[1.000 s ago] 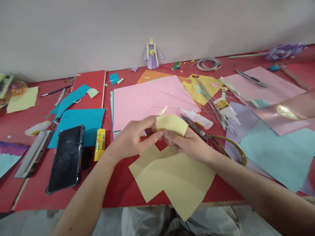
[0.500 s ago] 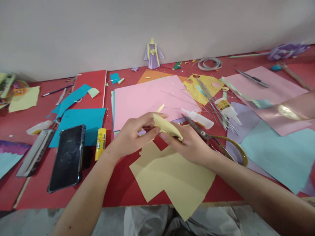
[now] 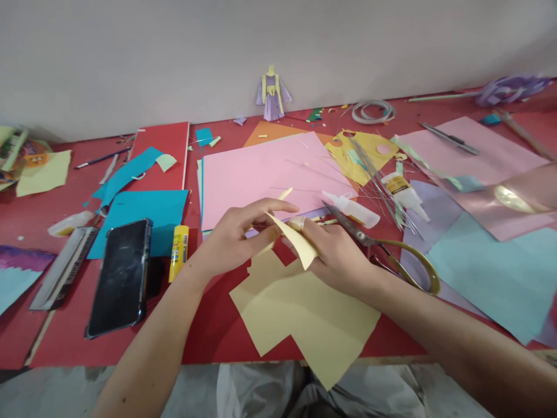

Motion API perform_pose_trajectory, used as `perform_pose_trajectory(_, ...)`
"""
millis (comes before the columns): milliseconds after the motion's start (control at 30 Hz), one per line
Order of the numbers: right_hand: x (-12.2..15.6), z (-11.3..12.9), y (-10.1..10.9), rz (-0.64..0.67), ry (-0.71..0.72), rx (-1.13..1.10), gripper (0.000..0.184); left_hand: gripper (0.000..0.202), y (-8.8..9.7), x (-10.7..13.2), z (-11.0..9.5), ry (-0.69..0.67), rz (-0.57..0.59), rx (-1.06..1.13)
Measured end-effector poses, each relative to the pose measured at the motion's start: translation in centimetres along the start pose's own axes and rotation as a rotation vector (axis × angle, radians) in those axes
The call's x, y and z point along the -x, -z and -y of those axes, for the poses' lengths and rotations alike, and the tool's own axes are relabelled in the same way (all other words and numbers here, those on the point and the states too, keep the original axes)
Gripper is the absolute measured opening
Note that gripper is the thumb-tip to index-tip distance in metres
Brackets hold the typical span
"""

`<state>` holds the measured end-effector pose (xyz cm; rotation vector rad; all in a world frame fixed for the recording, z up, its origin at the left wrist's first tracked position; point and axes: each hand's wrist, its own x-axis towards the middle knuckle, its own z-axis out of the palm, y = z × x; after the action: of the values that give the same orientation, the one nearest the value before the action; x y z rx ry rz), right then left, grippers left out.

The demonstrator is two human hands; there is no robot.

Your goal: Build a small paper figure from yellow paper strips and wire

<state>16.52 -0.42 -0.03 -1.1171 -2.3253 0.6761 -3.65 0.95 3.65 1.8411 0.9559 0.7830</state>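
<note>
Between my hands, above the red table (image 3: 204, 325), is a small curved piece of pale yellow paper (image 3: 301, 244). My left hand (image 3: 243, 232) is closed, its thumb and fingers pinching the paper's left end. On the right end, my right hand (image 3: 335, 249) is closed too, with its fingers behind the paper and partly hidden. Below them lies a larger cut sheet of yellow paper (image 3: 317, 313), overhanging the front edge. Scissors (image 3: 363, 238) with yellow handles rest just beyond my right hand.
A phone (image 3: 119, 278) and a yellow glue stick (image 3: 178, 253) lie at left. Pink sheets (image 3: 270, 168), a glue bottle (image 3: 354, 210), thin wires (image 3: 378, 180) and a box cutter (image 3: 450, 138) lie farther back. A purple paper dress figure (image 3: 272, 96) leans against the wall.
The small yellow paper has been turned in my fingers, so its flat face now tilts down toward me. My right fingers have shifted behind it. The other things lie as before.
</note>
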Motion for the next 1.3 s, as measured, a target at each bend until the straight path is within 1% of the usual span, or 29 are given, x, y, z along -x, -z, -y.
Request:
perform_pose_trajectory(133,0.01,-0.02,0.27,0.043,-0.001,0.009,0.016,0.031,0.05,-0.02,-0.03,-0.017,0.012,-0.033)
perform_pose_trajectory(233,-0.01,-0.05,0.33,0.041,-0.001,0.008,0.014,0.029,0.06,-0.04,0.00,-0.017,0.033,-0.024)
perform_pose_trajectory(400,-0.08,-0.09,0.17,0.039,0.016,0.026,0.015,0.027,0.11,-0.10,0.18,-0.025,0.036,-0.038)
perform_pose_trajectory(800,-0.07,0.17,0.37,0.093,-0.005,-0.018,0.035,0.024,0.41,0.01,0.30,-0.098,0.070,-0.114)
perform_pose_trajectory(967,-0.01,0.07,0.33,0.092,0.000,0.000,0.040,0.026,0.34,0.03,0.43,-0.080,0.070,-0.158)
perform_pose_trajectory(1033,0.02,0.08,0.28,0.084,0.001,-0.025,0.037,0.026,0.32,0.03,0.42,-0.066,0.072,-0.173)
perform_pose_trajectory(1200,-0.06,0.31,0.12,0.099,-0.068,-0.090,0.019,0.023,0.37,-0.02,0.36,-0.026,0.088,-0.209)
perform_pose_trajectory(1300,-0.10,0.35,0.00,0.081,-0.080,-0.059,0.018,0.021,0.43,-0.07,0.36,-0.009,0.108,-0.245)
